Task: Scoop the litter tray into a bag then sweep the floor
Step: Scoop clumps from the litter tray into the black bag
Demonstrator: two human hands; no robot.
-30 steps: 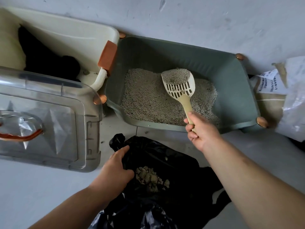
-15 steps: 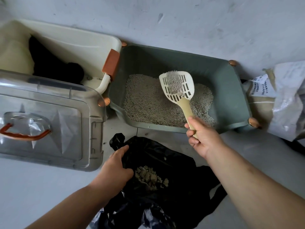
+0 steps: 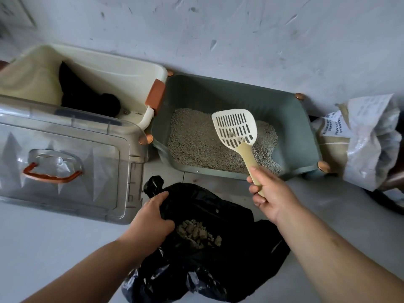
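A green litter tray (image 3: 301, 119) stands against the wall, holding grey litter (image 3: 196, 141). My right hand (image 3: 271, 195) grips the handle of a cream slotted scoop (image 3: 236, 127), held above the litter with only a few crumbs on its blade. On the floor in front lies a black plastic bag (image 3: 229, 254) with litter clumps (image 3: 196, 232) inside. My left hand (image 3: 153, 217) holds the bag's left edge, keeping its mouth open.
A clear lidded bin with an orange handle (image 3: 65, 162) sits at the left. Behind it is a cream tub (image 3: 113, 75) with something black inside. A sack of litter (image 3: 367, 145) leans at the right. The floor is pale grey.
The litter that filled the scoop has sifted back into the tray, leaving the blade nearly bare. My right hand raised the scoop slightly. The left hand has stayed on the bag.
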